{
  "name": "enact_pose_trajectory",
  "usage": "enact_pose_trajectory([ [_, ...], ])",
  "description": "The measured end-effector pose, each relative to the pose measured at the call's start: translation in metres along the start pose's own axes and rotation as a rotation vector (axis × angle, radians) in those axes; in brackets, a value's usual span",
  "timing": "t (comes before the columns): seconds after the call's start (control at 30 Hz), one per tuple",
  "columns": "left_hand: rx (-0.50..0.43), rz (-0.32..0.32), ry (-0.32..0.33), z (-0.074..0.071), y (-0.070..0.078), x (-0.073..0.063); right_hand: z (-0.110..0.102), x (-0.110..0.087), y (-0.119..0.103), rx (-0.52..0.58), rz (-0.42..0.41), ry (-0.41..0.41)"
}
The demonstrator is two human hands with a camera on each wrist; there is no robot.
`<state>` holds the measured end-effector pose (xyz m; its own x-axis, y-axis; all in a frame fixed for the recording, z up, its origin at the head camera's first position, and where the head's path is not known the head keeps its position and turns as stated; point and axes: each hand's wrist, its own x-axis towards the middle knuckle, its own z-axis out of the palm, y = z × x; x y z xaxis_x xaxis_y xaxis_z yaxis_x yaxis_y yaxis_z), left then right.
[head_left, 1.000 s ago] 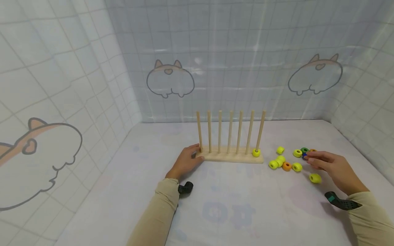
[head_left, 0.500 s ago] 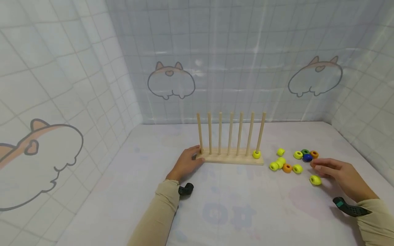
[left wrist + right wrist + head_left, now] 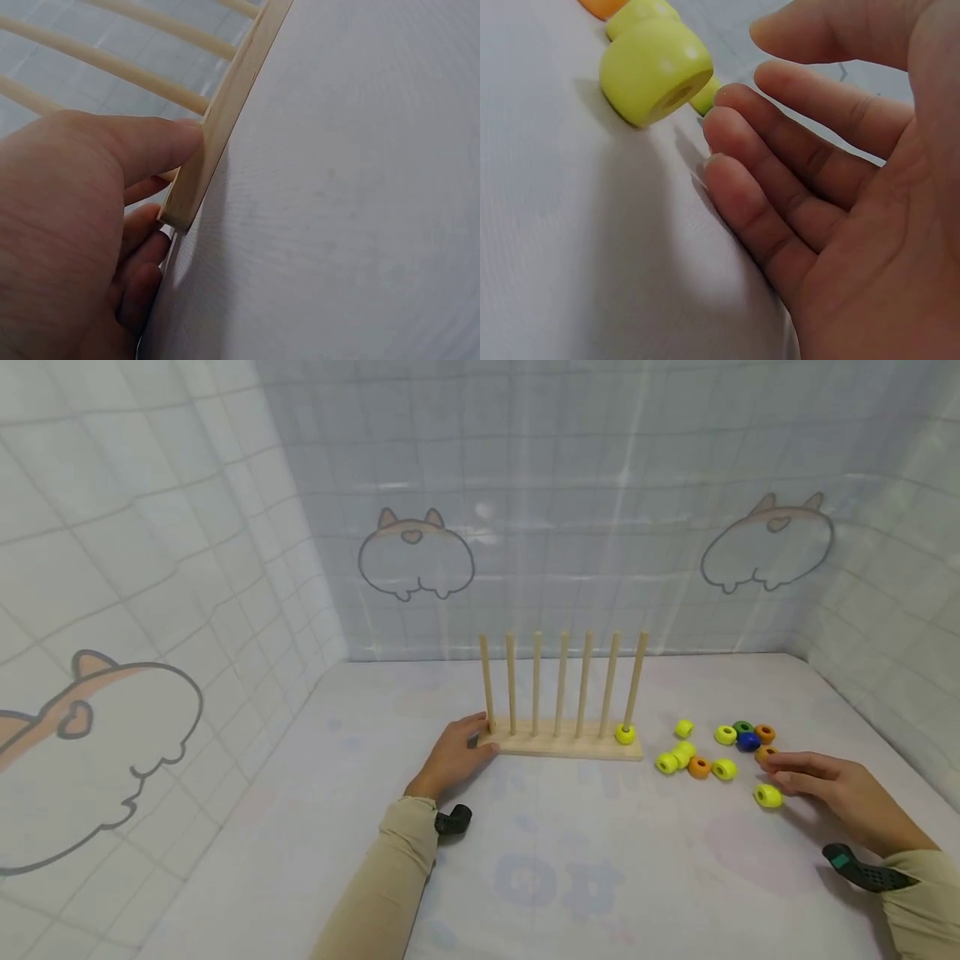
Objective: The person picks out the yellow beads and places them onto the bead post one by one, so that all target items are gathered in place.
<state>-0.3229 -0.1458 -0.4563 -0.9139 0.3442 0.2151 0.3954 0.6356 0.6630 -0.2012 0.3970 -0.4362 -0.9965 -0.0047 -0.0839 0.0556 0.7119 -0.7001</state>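
At the centre of the head view stands a wooden peg rack (image 3: pixel 558 743) with several upright dowels. One yellow bead (image 3: pixel 625 735) sits at the foot of its rightmost dowel. My left hand (image 3: pixel 453 756) holds the rack's left end, thumb (image 3: pixel 169 146) against the front edge and fingers behind. To the right, my right hand (image 3: pixel 847 793) hovers low over the cloth with relaxed fingers and nothing between them. Near its fingertips lie an orange bead (image 3: pixel 765 754) and a barrel-shaped yellow bead (image 3: pixel 768 796), which shows large in the right wrist view.
Loose beads lie right of the rack: several yellow ones (image 3: pixel 724 769), a blue one (image 3: pixel 748 742), a green one (image 3: pixel 742 727) and more orange ones (image 3: pixel 699 767). A pale cloth (image 3: pixel 555 843) covers the table. Tiled-pattern sheets (image 3: pixel 585 468) hang at the back and sides.
My right hand has drawn back to the right, away from the blue bead, uncovering it and the orange beads beside it. The left hand and rack have stayed in place.
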Motion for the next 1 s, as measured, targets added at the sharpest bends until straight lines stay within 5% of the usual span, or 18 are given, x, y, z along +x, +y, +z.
enact_pose_trajectory([
  [1.0, -0.015, 0.029, 0.006, -0.0006, 0.0009, -0.0004, -0.0014, -0.0048, -0.0010, -0.024, -0.080, -0.103],
])
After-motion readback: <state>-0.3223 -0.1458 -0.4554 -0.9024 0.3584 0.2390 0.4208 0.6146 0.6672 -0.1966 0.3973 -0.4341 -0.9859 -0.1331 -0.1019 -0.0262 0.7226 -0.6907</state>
